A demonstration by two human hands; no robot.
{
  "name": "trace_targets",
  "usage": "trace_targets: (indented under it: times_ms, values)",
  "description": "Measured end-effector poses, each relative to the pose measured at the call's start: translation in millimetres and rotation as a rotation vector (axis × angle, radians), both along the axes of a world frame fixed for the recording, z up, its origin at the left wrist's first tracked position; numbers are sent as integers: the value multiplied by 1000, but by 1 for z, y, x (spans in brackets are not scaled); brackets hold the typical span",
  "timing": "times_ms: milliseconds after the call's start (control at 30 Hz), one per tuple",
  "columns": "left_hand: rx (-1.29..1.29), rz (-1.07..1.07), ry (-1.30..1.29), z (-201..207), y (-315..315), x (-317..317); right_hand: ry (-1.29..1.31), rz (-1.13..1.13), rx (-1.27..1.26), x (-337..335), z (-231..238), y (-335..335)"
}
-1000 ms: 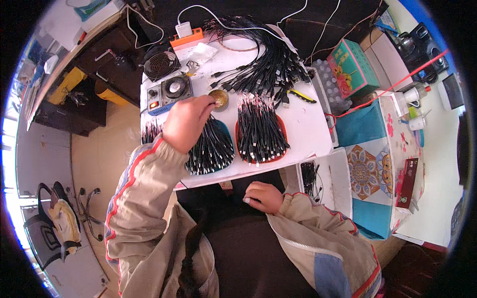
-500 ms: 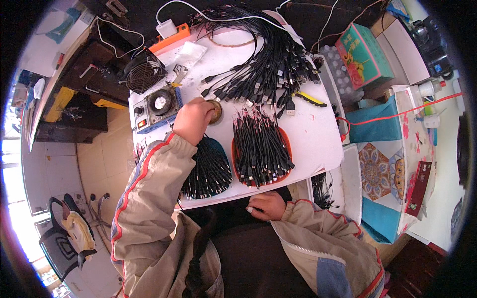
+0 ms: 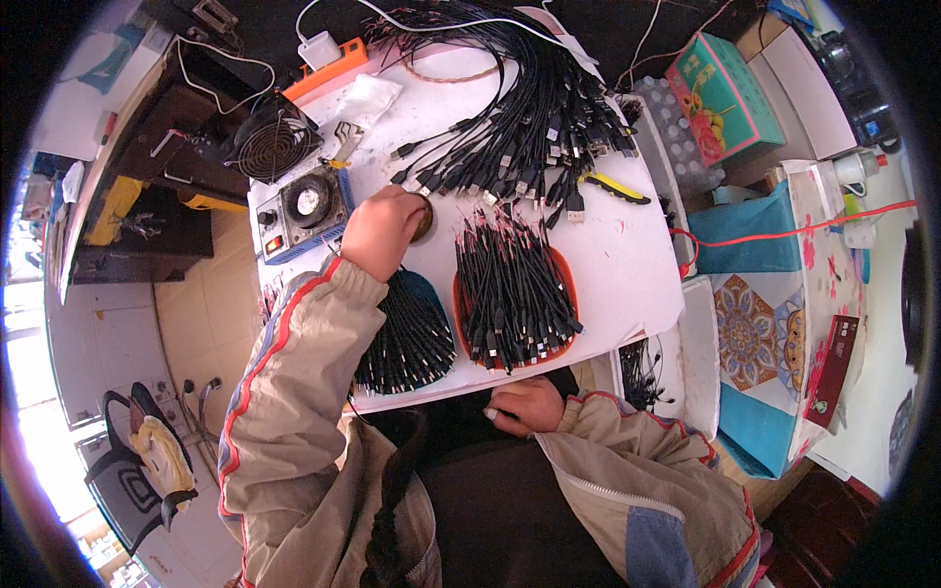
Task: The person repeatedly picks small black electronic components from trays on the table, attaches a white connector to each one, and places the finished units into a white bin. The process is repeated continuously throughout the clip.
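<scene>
My left hand (image 3: 384, 230) reaches over the white table (image 3: 627, 279) with its fingers pinched together at the rim of a small round brownish tin (image 3: 423, 218). What sits between the fingertips is hidden. Just left of it stands a blue-sided box (image 3: 304, 216) with a round dark well and a lit red switch. Below my left wrist lies a fanned bundle of short black cables (image 3: 407, 338) in a teal tray, partly covered by my sleeve. To its right, an orange-red tray (image 3: 569, 284) holds another bundle of black cables (image 3: 510, 304). My right hand (image 3: 526, 405) rests curled in my lap below the table edge.
A large heap of black USB cables (image 3: 529, 127) covers the back of the table. Yellow-black cutters (image 3: 616, 189) lie at its right. Back left are a small fan (image 3: 274, 149), an orange power strip (image 3: 323, 71) and a plastic bag (image 3: 371, 100). Boxes crowd the right side.
The view has shifted slightly. My left hand stays pinched at the round tin, its fingertips slightly nearer the tin. My right hand has not visibly moved.
</scene>
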State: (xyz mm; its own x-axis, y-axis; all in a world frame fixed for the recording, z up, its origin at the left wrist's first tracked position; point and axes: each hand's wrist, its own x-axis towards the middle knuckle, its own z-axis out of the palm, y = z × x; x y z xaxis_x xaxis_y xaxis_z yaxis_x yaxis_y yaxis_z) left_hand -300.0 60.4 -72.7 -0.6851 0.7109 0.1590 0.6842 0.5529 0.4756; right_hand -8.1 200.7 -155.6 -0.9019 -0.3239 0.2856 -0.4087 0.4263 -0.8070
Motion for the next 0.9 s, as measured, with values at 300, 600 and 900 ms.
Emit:
trace_targets:
  times_ms: [300,600,900]
  values:
    - [-41,-18,38,17,-3,-1,-68,5,11,2,7,0]
    - [49,164,58,65,-48,13,-97,-23,11,2,17,-3]
    - [45,219,241,65,-114,-21,-101,-17,62,3,17,-4]
